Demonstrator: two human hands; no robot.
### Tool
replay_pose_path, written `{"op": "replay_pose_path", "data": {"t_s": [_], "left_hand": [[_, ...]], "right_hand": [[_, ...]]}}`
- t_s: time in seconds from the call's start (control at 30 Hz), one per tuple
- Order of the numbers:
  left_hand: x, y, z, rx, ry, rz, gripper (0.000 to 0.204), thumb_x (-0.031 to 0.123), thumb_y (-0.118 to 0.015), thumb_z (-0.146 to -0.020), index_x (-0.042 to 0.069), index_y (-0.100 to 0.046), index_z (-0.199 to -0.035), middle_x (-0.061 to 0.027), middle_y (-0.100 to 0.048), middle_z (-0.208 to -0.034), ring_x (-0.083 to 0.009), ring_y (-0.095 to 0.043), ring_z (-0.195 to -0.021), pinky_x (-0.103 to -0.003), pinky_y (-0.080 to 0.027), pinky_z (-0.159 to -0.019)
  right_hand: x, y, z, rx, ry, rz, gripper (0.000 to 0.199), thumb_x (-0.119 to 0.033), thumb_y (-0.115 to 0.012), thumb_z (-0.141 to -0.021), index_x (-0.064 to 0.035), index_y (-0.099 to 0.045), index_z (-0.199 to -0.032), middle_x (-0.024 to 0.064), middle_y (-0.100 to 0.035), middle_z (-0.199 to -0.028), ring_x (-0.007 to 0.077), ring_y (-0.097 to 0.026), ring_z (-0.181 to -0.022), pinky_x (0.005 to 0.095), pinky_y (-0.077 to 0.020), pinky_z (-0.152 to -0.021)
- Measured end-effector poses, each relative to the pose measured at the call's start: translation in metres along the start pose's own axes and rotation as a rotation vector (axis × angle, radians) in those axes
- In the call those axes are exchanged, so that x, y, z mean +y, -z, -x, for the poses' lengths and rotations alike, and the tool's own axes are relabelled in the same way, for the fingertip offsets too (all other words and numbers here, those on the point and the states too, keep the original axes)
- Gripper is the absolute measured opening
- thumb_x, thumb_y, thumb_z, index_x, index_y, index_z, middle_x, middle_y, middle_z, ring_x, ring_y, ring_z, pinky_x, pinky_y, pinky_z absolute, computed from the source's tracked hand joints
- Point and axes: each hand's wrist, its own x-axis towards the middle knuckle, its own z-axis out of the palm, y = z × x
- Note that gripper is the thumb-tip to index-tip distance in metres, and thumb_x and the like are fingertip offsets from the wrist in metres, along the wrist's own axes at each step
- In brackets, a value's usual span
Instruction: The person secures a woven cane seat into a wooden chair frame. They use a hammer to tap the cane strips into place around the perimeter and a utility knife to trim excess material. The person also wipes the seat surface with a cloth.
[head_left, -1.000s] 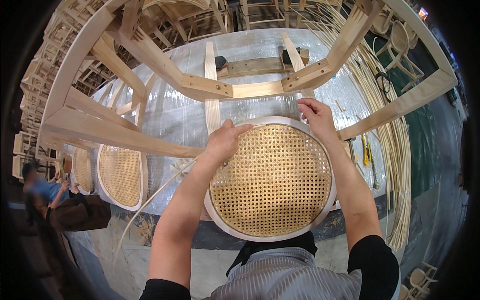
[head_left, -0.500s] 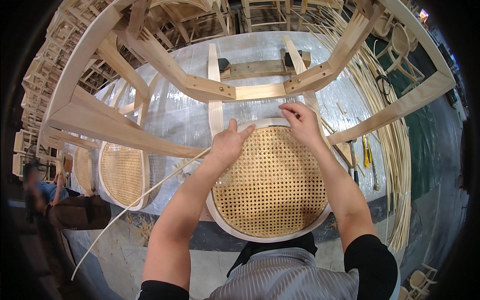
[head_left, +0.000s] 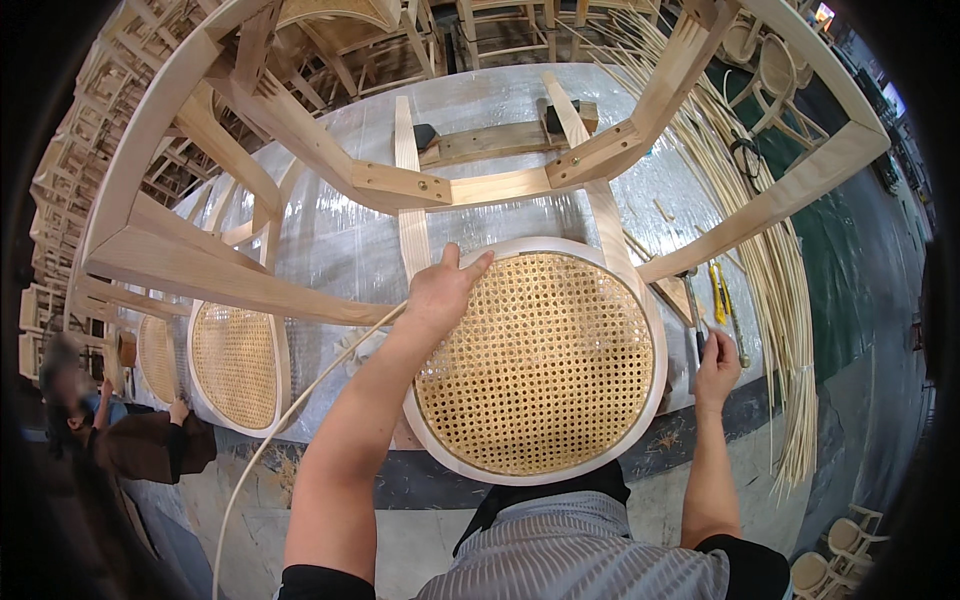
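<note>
A round chair seat (head_left: 540, 365) of woven cane in a pale wooden rim lies flat before me, inside an upturned wooden chair frame (head_left: 250, 275). My left hand (head_left: 440, 290) presses on the seat's upper left rim, fingers closed around a long thin cane strand (head_left: 270, 440) that trails down to the lower left. My right hand (head_left: 716, 368) is off the seat at its right side, fingers curled on a dark-handled tool (head_left: 695, 320) lying on the table.
Plastic sheeting covers the table (head_left: 500, 130). A yellow-handled tool (head_left: 722, 295) lies beside the right hand. A bundle of cane strands (head_left: 780, 300) hangs at the right. Two more caned seats (head_left: 235, 365) stand at the left, near another person (head_left: 130, 440). Chair frames are stacked behind.
My right hand left the seat's top rim and moved down right to the tools. My left hand shifted slightly along the upper rim, and the strand now trails lower left.
</note>
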Motion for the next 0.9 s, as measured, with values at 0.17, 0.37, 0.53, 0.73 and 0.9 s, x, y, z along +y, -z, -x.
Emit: {"op": "replay_pose_path", "data": {"t_s": [0.17,0.37,0.53,0.73,0.9], "left_hand": [[-0.003,0.003,0.001,0.003,-0.011,-0.013,0.077,0.000,-0.061,-0.091,0.037,-0.053,-0.157,-0.0154,-0.054,-0.113,-0.0328,-0.069,-0.078,-0.044,-0.062,-0.076],[0.006,0.012,-0.002,-0.092,-0.002,-0.036,0.075,0.002,-0.060,-0.093,0.034,-0.050,-0.160,-0.0188,-0.054,-0.124,-0.0362,-0.073,-0.091,-0.047,-0.062,-0.086],[0.010,0.015,-0.006,-0.139,-0.034,-0.021,0.073,0.003,-0.059,-0.094,0.034,-0.049,-0.160,-0.0209,-0.053,-0.127,-0.0365,-0.073,-0.093,-0.047,-0.062,-0.085],[-0.005,0.008,0.004,-0.027,-0.044,-0.021,0.075,0.002,-0.059,-0.092,0.033,-0.049,-0.160,-0.0197,-0.053,-0.118,-0.0388,-0.071,-0.087,-0.049,-0.062,-0.080],[-0.003,0.012,0.003,-0.052,-0.041,-0.001,0.078,0.001,-0.063,-0.090,0.033,-0.050,-0.160,-0.0199,-0.054,-0.119,-0.0393,-0.072,-0.086,-0.048,-0.063,-0.080]], "right_hand": [[0.037,0.027,0.018,-0.243,-0.055,0.467,0.031,-0.015,-0.076,-0.095,-0.0009,-0.066,-0.121,0.0181,-0.069,-0.110,0.0313,-0.068,-0.097,0.0415,-0.0539,-0.086],[0.033,0.013,0.009,-0.311,-0.066,0.554,0.044,-0.014,-0.072,-0.094,-0.0001,-0.059,-0.134,0.0287,-0.067,-0.123,0.0478,-0.065,-0.116,0.0526,-0.0510,-0.100],[0.015,0.021,-0.008,-0.251,-0.129,0.590,0.039,-0.016,-0.066,-0.097,-0.0023,-0.063,-0.133,0.0280,-0.075,-0.104,0.0477,-0.073,-0.098,0.0521,-0.0551,-0.088],[-0.025,0.035,0.042,-0.243,-0.061,0.262,0.033,-0.016,-0.061,-0.105,0.0003,-0.066,-0.132,0.0258,-0.075,-0.110,0.0386,-0.077,-0.096,0.0428,-0.0570,-0.085],[-0.083,-0.007,0.076,-0.480,0.220,0.015,0.032,-0.013,-0.059,-0.107,0.0019,-0.064,-0.135,0.0234,-0.075,-0.106,0.0326,-0.075,-0.089,0.0400,-0.0570,-0.082]]}}
